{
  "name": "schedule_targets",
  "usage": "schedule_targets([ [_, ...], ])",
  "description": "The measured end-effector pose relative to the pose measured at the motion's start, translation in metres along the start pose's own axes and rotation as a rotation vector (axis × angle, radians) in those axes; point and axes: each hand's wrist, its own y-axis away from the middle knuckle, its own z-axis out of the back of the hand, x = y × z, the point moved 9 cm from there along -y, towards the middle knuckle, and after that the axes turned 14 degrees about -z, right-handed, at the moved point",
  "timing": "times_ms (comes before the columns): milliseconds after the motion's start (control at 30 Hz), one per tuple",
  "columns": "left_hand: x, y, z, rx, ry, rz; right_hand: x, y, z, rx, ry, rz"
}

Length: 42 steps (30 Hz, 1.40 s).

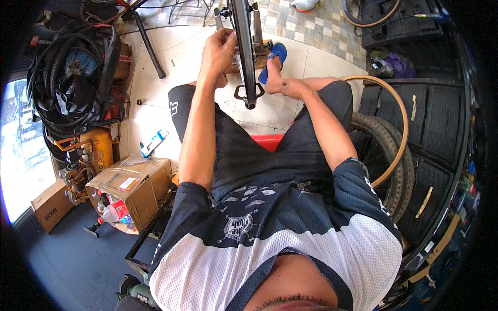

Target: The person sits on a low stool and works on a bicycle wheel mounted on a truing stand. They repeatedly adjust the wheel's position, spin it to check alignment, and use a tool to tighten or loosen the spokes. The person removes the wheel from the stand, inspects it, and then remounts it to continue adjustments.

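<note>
A bare black bicycle wheel rim stands edge-on in front of me, held upright between the metal arms of a truing stand. My left hand is at the left side of the rim, its fingers bent and drawn together; what they hold, if anything, is too small to make out. Low on the rim, a black looped caliper part of the stand shows on both sides. My right hand rests by my right ankle, below a foot in a blue flip-flop. Its fingers are not clearly visible.
Coiled black tyres hang at the left above a yellow tank. An open cardboard box holds bottles. A blue-and-white packet lies on the tiles. Right of me are a tan-edged tyre, knobby tyres and black panels.
</note>
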Motion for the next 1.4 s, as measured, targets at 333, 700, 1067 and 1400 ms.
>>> schedule_targets([
  [333, 0.005, 0.006, 0.017, -0.195, 0.168, 0.036, 0.003, 0.015, 0.007, -0.020, 0.022, 0.034],
  [700, 0.066, 0.033, 0.012, -0.087, 0.190, 0.115, -0.007, -0.087, -0.078, 0.172, 0.037, 0.458],
  [1067, 0.108, 0.032, 0.037, 0.031, -0.174, 0.094, 0.038, -0.089, -0.190, 0.700, 0.722, -0.055],
  [1400, 0.092, 0.022, 0.039, 0.058, -0.046, 0.273, 0.094, -0.187, -0.092, 0.250, 0.350, -0.069],
])
